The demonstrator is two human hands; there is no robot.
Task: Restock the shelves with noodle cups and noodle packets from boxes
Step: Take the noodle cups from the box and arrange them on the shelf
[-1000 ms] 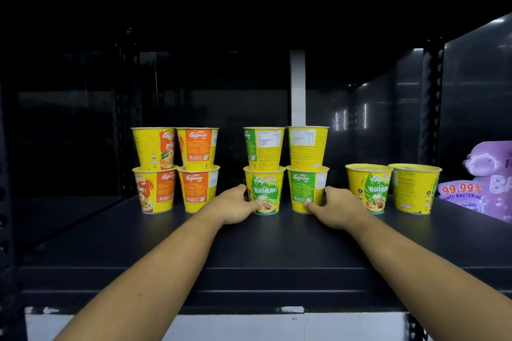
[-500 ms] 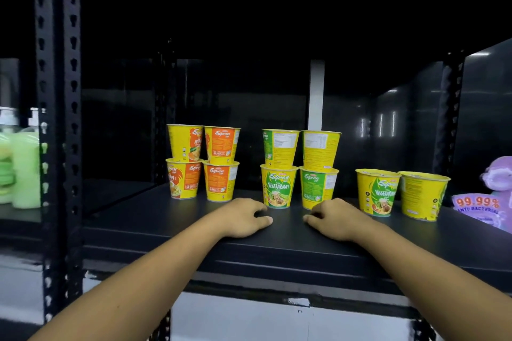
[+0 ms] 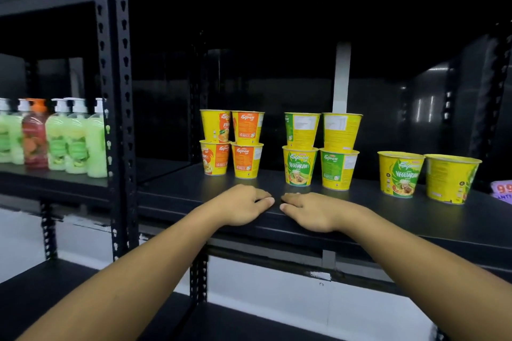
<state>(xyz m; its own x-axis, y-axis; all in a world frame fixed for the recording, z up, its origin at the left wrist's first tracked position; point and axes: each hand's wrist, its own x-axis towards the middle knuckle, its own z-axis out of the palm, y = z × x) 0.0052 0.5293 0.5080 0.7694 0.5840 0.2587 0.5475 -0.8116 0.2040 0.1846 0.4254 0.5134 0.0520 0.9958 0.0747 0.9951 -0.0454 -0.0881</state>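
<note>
Yellow noodle cups stand on a black shelf (image 3: 388,219). Two stacks of orange-labelled cups (image 3: 231,144) are at the left, each two high. Two stacks of green-labelled vegetarian cups (image 3: 321,149) stand in the middle, also two high. Two single vegetarian cups (image 3: 428,176) sit at the right. My left hand (image 3: 243,203) and my right hand (image 3: 310,210) hover or rest near the shelf's front edge, fingertips almost meeting, fingers loosely curled and holding nothing. Both hands are well in front of the cups.
Black slotted uprights (image 3: 119,119) divide this bay from the left one, where pump bottles of green and red soap (image 3: 55,137) stand. A purple packet (image 3: 502,189) shows at the far right edge. A lower black shelf (image 3: 41,293) lies below.
Both hands have let go of the lower green cups and drawn back toward the shelf's front edge. The view has pulled back and swung left, bringing the soap bottles into sight.
</note>
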